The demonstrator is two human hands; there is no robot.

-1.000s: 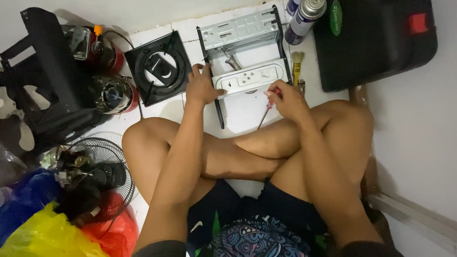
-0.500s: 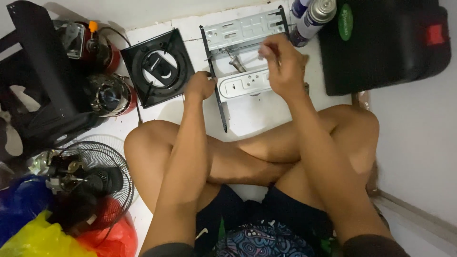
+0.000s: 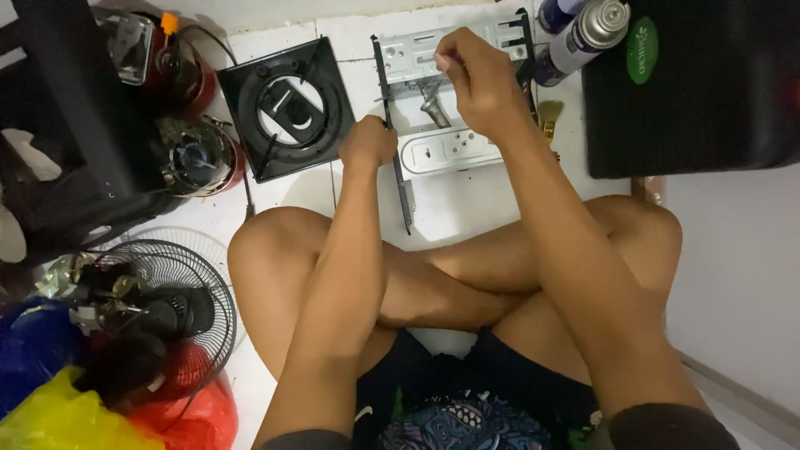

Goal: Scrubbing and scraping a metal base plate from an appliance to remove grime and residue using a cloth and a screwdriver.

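Holding: your left hand (image 3: 369,142) is curled tight around the black side rail of the metal frame (image 3: 454,100), which lies on the white tiled floor (image 3: 467,200) just past your crossed legs.
Right hand: your right hand (image 3: 475,79) is up over the middle of the frame, fingers pinched shut. You seem to pinch something thin, but you cannot tell what.
Frame parts: a white panel (image 3: 450,150) with small holes lies across the frame, near your left fist. A small metal pipe (image 3: 432,108) sits just under your right hand.
Beside the frame: a black square burner plate (image 3: 287,108) lies to the left, near it but apart.
Spray cans: two cans (image 3: 575,37) lie at the frame's top right corner.
Case: a big black case (image 3: 717,100) sits further right.
Far left: a fan cage (image 3: 158,308) and bright plastic bags (image 3: 75,408) sit by your left knee.
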